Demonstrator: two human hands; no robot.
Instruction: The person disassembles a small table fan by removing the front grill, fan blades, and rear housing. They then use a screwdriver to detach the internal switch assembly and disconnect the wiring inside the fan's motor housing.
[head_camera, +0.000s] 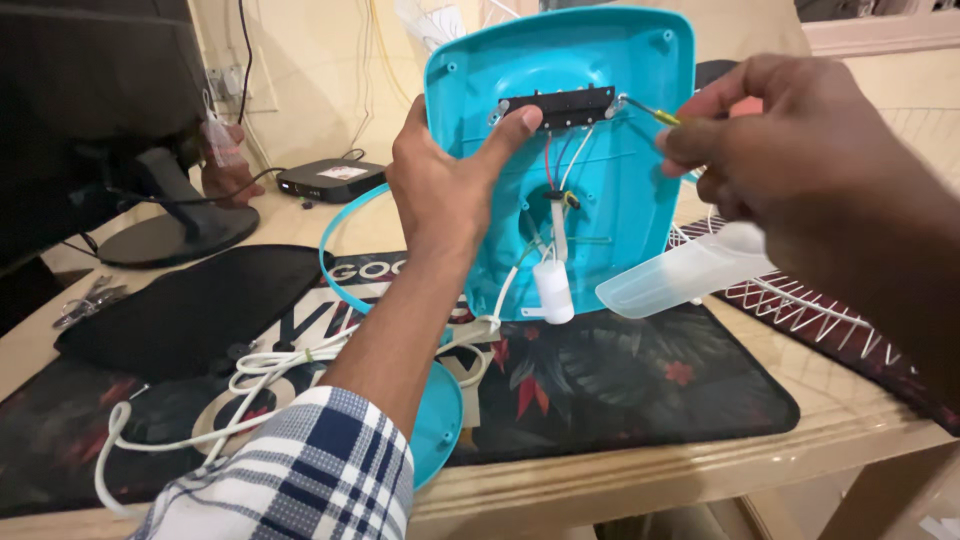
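Cream walls and a pale wooden bench frame the scene, with a dark floral mat spread across the bench top. Standing upright on the mat at about 12 o'clock from the person is a turquoise plastic housing, its hollow inner side facing the camera.

The left hand grips the housing's left edge, fingers closed round it and the thumb pressed against the black switch block near the top. The right hand is pinched shut on a thin screwdriver, whose tip meets a screw at the block's 3 o'clock end.

To do this well, I judge that the thumb should brace the block so it cannot twist, and the driver should sit square in the screw head, pushed straight along its axis. The coloured wires running down from the block should stay slack and out of the tip's way.

A white cylinder-shaped capacitor hangs at the housing's 6 o'clock. A white cable loops over the mat at 8 o'clock, a translucent fan blade lies at 4 o'clock, and a white wire grille beyond it.
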